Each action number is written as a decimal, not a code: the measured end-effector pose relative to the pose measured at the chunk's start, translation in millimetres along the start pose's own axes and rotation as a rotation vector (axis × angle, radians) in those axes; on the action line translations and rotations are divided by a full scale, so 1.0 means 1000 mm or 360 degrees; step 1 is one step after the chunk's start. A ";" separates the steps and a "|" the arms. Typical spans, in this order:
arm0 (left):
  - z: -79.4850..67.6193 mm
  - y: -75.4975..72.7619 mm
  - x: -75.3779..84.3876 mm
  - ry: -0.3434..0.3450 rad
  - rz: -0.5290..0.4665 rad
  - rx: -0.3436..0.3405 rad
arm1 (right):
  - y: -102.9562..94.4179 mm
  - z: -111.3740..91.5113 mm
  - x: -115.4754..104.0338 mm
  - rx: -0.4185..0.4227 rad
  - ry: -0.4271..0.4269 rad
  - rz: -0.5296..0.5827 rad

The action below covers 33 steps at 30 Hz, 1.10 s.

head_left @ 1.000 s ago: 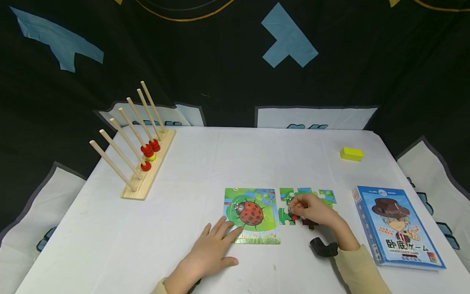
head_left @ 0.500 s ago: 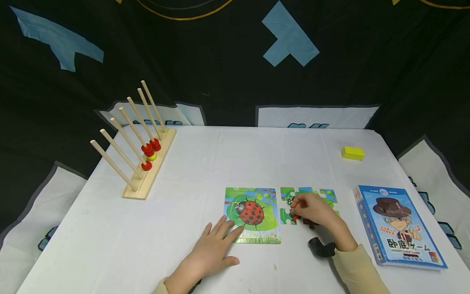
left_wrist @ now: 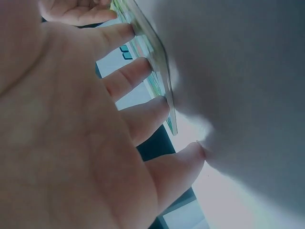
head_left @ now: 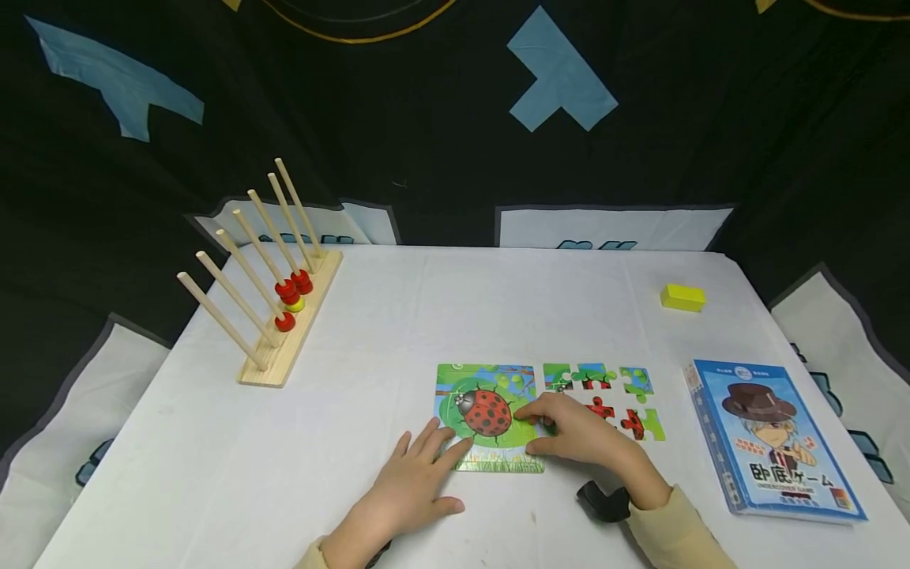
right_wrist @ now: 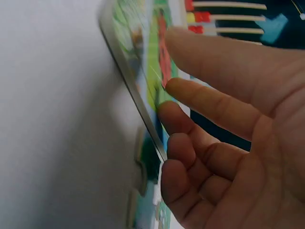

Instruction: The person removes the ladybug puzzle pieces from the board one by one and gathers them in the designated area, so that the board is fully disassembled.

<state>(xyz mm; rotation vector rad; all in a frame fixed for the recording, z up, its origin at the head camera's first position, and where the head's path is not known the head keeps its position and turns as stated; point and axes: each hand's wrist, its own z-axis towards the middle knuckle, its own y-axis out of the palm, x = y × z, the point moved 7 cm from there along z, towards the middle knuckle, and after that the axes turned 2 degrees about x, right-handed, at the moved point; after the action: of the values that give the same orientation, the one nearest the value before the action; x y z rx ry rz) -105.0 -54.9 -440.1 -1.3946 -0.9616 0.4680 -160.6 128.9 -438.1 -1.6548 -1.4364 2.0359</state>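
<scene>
A square ladybug puzzle board [head_left: 486, 415] lies on the white table in the head view. My left hand [head_left: 408, 482] lies spread at its lower left, fingertips on its edge; in the left wrist view its fingers [left_wrist: 131, 78] reach straight to that edge. My right hand [head_left: 579, 431] is over the board's right edge, index finger and thumb apart. The right wrist view shows its outer fingers [right_wrist: 178, 148] loosely bent beside the board's edge [right_wrist: 131, 90], nothing gripped. Loose jigsaw pieces [head_left: 635, 381] lie just right of the board; the hand partly hides some.
At the left stands a wooden peg rack [head_left: 284, 348] with several red and yellow beads [head_left: 287, 291]. A blue game box [head_left: 778, 442] lies at the right. Toward the back right sits a yellow block [head_left: 682, 297]. A dark curtain [head_left: 441, 126] hangs behind the table.
My right hand has moved left from the loose jigsaw pieces to the board's right edge, its pinch loosened, uncovering red pieces. My left hand has stayed in place.
</scene>
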 end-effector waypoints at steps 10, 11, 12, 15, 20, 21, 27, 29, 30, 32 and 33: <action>0.000 0.002 -0.001 -0.0008 0.0031 0.0015 | 0.010 -0.007 -0.007 0.0021 0.0054 -0.0226; 0.000 0.003 -0.001 -0.0008 0.0030 0.0016 | 0.010 -0.007 -0.007 0.0024 0.0060 -0.0222; 0.000 0.003 -0.001 -0.0007 0.0029 0.0016 | 0.011 -0.007 -0.007 0.0030 0.0061 -0.0221; -0.001 0.002 0.000 -0.0007 0.0029 0.0017 | 0.011 -0.008 -0.007 0.0049 0.0063 -0.0206; 0.000 0.002 0.000 -0.0008 0.0040 0.0021 | 0.010 -0.007 -0.006 0.0080 0.0066 -0.0185; 0.000 0.002 0.000 -0.0010 0.0044 0.0024 | 0.010 -0.007 -0.006 0.0083 0.0062 -0.0187; 0.001 0.003 0.001 -0.0016 0.0065 0.0050 | 0.005 -0.007 -0.009 0.0127 0.0016 -0.0153; 0.001 0.003 0.001 -0.0022 0.0072 0.0050 | 0.003 -0.006 -0.010 0.0142 -0.0003 -0.0120; 0.001 0.003 0.001 -0.0024 0.0074 0.0049 | 0.003 -0.006 -0.011 0.0145 -0.0017 -0.0093; 0.001 0.003 0.001 -0.0029 0.0074 0.0046 | 0.001 -0.006 -0.013 0.0149 -0.0037 -0.0040; 0.001 0.002 0.001 -0.0030 0.0073 0.0046 | 0.000 -0.007 -0.013 0.0149 -0.0040 -0.0010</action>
<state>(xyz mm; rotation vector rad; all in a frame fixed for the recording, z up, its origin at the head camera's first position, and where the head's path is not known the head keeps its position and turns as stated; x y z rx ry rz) -104.8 -53.2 -442.2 -1.3909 -0.9365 0.5281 -150.0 124.5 -429.1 -1.5915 -1.3306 2.0934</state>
